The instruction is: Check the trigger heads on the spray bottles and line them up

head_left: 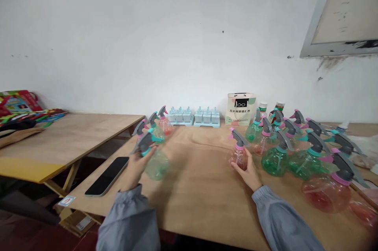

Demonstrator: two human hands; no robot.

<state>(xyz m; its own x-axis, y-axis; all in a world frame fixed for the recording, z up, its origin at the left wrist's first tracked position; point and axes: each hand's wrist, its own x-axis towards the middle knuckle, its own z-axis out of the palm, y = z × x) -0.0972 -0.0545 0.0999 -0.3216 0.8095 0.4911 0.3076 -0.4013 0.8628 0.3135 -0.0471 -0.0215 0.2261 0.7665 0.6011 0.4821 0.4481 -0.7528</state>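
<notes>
My left hand (138,166) is closed around the neck of a green spray bottle (158,165) with a grey and teal trigger head, at the left of the table. Behind it stand a pink spray bottle (165,126) and other spray bottles, partly hidden. On the right, my right hand (247,169) grips the round body of a pink spray bottle (237,157), its grey and pink head pointing left. Close by to its right is a green spray bottle (275,161), among several pink and green ones.
A black phone (108,176) lies at the table's left edge. Against the wall are two light-blue popsicle moulds (206,118) and a paper bag (240,110). Bottles with white and green caps (262,105) stand behind the right group. Another table (67,137) is across a gap.
</notes>
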